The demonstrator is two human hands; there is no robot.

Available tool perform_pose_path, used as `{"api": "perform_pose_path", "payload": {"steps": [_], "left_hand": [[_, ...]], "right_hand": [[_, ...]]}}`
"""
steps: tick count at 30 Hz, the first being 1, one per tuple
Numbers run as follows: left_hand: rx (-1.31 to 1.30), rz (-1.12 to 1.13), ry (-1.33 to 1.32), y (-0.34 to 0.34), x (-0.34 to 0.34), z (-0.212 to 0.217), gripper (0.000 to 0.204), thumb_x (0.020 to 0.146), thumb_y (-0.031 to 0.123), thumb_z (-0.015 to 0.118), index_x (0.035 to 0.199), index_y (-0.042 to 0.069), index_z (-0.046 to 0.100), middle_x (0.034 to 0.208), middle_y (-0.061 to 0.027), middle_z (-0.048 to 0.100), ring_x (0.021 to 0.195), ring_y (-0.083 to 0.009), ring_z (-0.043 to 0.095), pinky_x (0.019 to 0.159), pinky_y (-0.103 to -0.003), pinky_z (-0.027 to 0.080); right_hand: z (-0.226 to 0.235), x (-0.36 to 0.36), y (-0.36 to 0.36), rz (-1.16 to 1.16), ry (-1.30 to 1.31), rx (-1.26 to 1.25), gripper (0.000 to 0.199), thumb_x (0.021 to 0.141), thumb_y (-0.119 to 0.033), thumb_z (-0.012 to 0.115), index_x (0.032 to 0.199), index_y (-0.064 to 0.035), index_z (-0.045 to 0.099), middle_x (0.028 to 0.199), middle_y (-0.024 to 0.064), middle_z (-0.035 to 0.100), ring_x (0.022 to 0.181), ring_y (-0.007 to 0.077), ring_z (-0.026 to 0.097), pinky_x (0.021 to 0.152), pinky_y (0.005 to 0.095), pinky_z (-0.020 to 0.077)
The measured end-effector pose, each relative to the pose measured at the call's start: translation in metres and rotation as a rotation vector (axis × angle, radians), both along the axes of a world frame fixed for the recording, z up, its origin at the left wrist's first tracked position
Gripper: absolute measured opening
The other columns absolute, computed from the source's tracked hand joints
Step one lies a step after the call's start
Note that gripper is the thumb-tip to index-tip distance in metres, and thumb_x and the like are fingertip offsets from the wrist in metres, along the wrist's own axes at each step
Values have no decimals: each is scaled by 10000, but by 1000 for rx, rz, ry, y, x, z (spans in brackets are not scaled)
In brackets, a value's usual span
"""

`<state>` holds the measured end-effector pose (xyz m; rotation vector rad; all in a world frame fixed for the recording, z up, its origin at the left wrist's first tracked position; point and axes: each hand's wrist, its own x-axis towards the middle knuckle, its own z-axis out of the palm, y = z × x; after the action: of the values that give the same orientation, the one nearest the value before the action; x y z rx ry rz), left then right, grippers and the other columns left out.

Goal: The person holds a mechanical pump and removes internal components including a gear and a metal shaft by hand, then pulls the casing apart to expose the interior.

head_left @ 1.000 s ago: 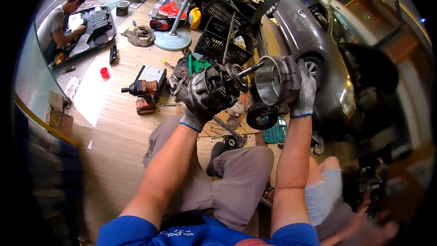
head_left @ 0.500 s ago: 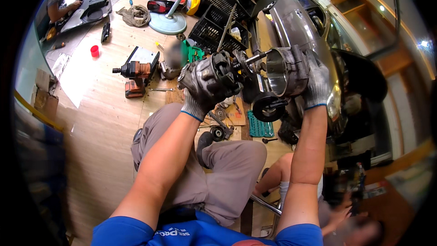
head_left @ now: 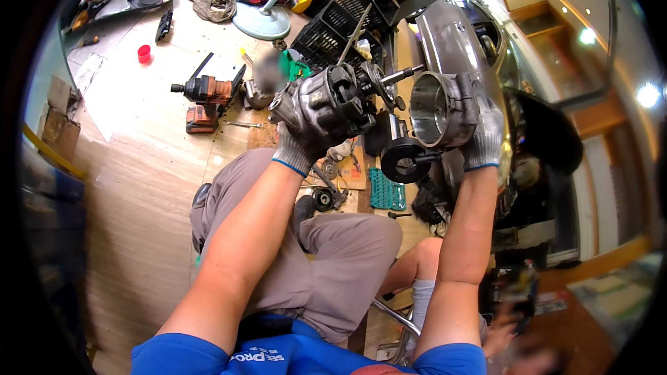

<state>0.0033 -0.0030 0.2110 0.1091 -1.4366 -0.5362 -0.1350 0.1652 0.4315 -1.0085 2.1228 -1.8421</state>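
Note:
My left hand (head_left: 297, 151), in a grey knit glove with a blue cuff, is closed around a greasy metal block (head_left: 316, 111) that looks like the inner half of a compressor. From its right end sticks a round plate with a thin shaft (head_left: 403, 75), pointing right. My gloved right hand (head_left: 486, 135) grips a hollow cylindrical metal housing (head_left: 464, 114) from its right side, its open mouth facing the block. The shaft tip lies just above the housing's rim, apart from its mouth. Below the housing is a black ring-shaped part (head_left: 400, 161).
On the floor lie an orange-black cordless impact driver (head_left: 208, 89), a wrench (head_left: 243, 124), a red cup (head_left: 144, 53) and a green socket case (head_left: 387, 189). Black crates (head_left: 323, 40) and a fan base (head_left: 261, 22) stand ahead. A car (head_left: 451, 35) is right; another person's leg (head_left: 418, 264) is lower right.
The shaft has swung up and right relative to the housing mouth, and the housing now faces more toward me. Both hands keep their hold. The whole view has shifted slightly.

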Motion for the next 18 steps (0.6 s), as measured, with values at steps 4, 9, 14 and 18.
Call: {"api": "perform_pose_path", "payload": {"steps": [4,9,14,18], "left_hand": [[8,-29,-16,-1,1,2,399,717,351,842,1070,192,746,1116,-41,729,997,-249,709,800,-418,585],[-35,-122,-81,-2,7,7,349,753,246,829,1053,99,727,1040,-82,725,948,-276,713,838,-412,598],[-75,-22,-87,-2,-8,-12,328,754,260,814,1046,128,741,1028,-63,721,948,-264,708,819,-407,596],[-42,-124,-142,1,-3,-4,353,761,305,792,1083,175,731,1058,-48,705,981,-259,691,840,-413,573]], "right_hand": [[5,-18,-3,107,-76,-22,344,1030,-64,573,1309,137,579,1259,181,675,1043,231,713,883,320,592],[7,-11,-19,-28,-24,-27,340,1061,-67,492,1304,169,524,1275,272,637,1116,316,689,983,394,587],[6,-11,-31,-34,26,5,271,996,-152,683,1089,103,684,974,130,736,800,190,715,678,297,578],[9,-4,-34,-149,172,144,316,977,-197,718,1082,102,709,943,94,745,752,149,677,665,274,543]]}}
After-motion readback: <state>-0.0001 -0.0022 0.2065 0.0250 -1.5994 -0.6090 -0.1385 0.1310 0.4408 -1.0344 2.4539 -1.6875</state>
